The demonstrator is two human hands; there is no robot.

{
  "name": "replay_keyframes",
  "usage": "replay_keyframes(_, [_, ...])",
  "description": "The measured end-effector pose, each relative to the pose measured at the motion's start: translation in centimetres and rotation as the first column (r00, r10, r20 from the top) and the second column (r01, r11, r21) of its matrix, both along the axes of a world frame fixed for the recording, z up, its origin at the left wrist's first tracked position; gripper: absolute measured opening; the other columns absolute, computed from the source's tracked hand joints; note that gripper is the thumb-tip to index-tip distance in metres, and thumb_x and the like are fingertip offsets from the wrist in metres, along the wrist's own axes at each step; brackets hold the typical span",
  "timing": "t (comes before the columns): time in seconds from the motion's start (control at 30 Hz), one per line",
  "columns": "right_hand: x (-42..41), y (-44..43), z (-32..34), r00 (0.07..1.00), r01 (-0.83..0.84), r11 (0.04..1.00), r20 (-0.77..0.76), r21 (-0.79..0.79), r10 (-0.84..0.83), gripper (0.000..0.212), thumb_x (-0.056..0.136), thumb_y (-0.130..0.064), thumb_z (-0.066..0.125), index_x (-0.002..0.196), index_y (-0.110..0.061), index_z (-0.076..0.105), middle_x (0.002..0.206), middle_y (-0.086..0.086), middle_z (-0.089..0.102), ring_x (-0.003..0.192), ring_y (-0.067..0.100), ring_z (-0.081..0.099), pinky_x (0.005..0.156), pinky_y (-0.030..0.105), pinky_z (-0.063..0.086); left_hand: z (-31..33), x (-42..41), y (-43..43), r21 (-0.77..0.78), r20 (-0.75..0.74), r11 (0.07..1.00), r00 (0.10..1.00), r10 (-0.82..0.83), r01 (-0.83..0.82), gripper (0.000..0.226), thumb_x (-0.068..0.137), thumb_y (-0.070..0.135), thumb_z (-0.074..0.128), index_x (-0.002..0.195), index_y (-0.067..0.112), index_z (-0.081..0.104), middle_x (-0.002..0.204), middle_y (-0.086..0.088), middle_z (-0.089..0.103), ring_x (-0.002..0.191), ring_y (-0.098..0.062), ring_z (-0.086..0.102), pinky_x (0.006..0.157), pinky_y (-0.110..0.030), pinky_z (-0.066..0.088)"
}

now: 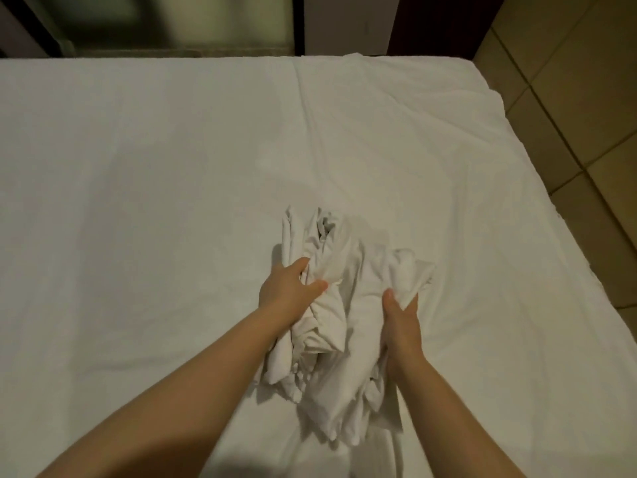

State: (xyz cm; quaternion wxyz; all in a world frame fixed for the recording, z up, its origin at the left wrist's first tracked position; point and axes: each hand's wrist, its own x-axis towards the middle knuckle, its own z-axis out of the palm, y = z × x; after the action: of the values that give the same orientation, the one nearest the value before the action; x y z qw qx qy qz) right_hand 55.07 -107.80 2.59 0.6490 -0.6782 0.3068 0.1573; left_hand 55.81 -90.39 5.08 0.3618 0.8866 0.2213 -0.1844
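- Lying bunched in the lower centre of the frame: one crumpled white cloth point(331, 305), resting on the bed sheet point(155, 184).
- Left hand point(287, 288): at the cloth's left side, fingers and thumb curled round a fold of the fabric.
- Right hand point(401, 317): at the cloth's right side, thumb and fingers pinching a gathered corner.
- Bed sheet: white, wrinkled, filling most of the frame, with a long crease running down from the upper centre.
- Tiled floor point(586, 98): tan, along the right edge.
- Dark furniture point(155, 22): blurred, across the top.
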Motion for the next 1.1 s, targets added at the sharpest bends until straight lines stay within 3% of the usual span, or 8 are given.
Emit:
replay_keyframes(0.27, [-0.1,4.7,3.0,0.987,-0.150,0.979,-0.083,-0.140,0.139,0.103,0.080,-0.062,0.058,0.150,-0.027,-0.010,0.154,0.015,0.020,0.133,0.034,0.037,0.108,0.041,0.031,-0.3,-3.2,-1.6,0.169,0.143,0.974,0.975,-0.173,0.148,0.032,0.091,0.036,0.052,0.119,0.021,0.049,0.119,-0.011,0.043,0.085,-0.026,0.053,0.068,-0.026,0.038])
replay_keyframes(0.37, [-0.7,4.7,4.1,0.980,-0.181,0.971,-0.106,-0.153,0.166,0.113,0.076,-0.057,0.066,0.149,-0.025,-0.014,0.155,0.014,0.013,0.135,0.034,0.034,0.105,0.040,0.032,0.4,-3.5,-1.4,0.046,0.117,0.993,0.987,-0.112,0.107,0.038,0.090,0.040,0.050,0.126,0.029,0.045,0.128,-0.009,0.041,0.089,-0.023,0.052,0.072,-0.025,0.038])
replay_keyframes(0.5, [-1.1,5.2,5.7,0.964,-0.267,0.945,-0.035,-0.188,0.265,0.112,0.074,-0.052,0.070,0.150,-0.028,-0.008,0.154,0.010,0.015,0.135,0.033,0.033,0.105,0.039,0.033,1.9,-4.1,-0.2,-0.289,0.117,0.948,0.978,0.171,-0.131,0.074,0.088,0.050,0.054,0.146,0.044,0.009,0.151,-0.003,0.027,0.132,-0.023,0.039,0.096,-0.024,0.031])
replay_keyframes(0.6, [-1.6,6.1,8.4,0.933,-0.349,0.908,0.006,-0.232,0.361,0.109,0.074,-0.055,0.069,0.150,-0.032,-0.007,0.153,0.011,0.017,0.134,0.035,0.034,0.105,0.041,0.033,3.4,-5.8,1.4,-0.440,0.081,0.824,0.899,0.431,-0.356,0.094,0.080,0.052,0.061,0.148,0.038,-0.003,0.155,0.001,0.023,0.137,-0.024,0.034,0.109,-0.035,0.031])
replay_keyframes(0.73, [-2.5,9.0,13.9,0.800,-0.532,0.764,0.078,-0.366,0.595,0.111,0.072,-0.062,0.066,0.148,-0.037,-0.010,0.149,0.014,0.022,0.130,0.036,0.039,0.103,0.038,0.036,6.3,-8.4,3.6,-0.643,0.008,0.580,0.752,0.659,-0.500,0.122,0.045,0.078,0.072,0.146,0.029,0.024,0.140,-0.005,0.049,0.120,-0.025,0.054,0.101,-0.045,0.044])
replay_keyframes(0.83, [-3.4,11.3,17.7,0.610,-0.618,0.575,0.134,-0.536,0.781,0.110,0.073,-0.052,0.069,0.148,-0.036,-0.010,0.141,0.011,0.029,0.121,0.032,0.047,0.090,0.033,0.041,9.1,-10.6,6.2,-0.864,-0.174,0.138,0.544,0.821,-0.484,0.071,0.069,0.052,0.074,0.123,0.010,0.054,0.104,-0.012,0.070,0.090,-0.024,0.070,0.076,-0.039,0.058])
replay_keyframes(0.9, [-4.4,12.9,19.7,0.505,-0.616,0.498,0.179,-0.610,0.844,0.107,0.073,-0.043,0.068,0.148,-0.037,-0.007,0.134,0.009,0.035,0.108,0.030,0.053,0.080,0.029,0.042,10.6,-12.2,7.9,-0.912,-0.234,0.004,0.529,0.816,-0.410,0.035,0.090,0.039,0.056,0.108,0.010,0.064,0.091,-0.009,0.073,0.081,-0.019,0.071,0.065,-0.033,0.059])
replay_keyframes(1.1, [-8.2,17.8,23.1,0.494,-0.606,0.547,0.266,-0.578,0.828,0.100,0.075,-0.035,0.066,0.149,-0.033,0.000,0.137,0.008,0.037,0.114,0.033,0.050,0.082,0.029,0.039,15.1,-16.9,12.1,-0.865,0.010,0.265,0.515,0.857,-0.425,0.069,0.067,0.058,0.062,0.123,0.018,0.058,0.112,-0.006,0.069,0.100,-0.021,0.067,0.091,-0.038,0.051])
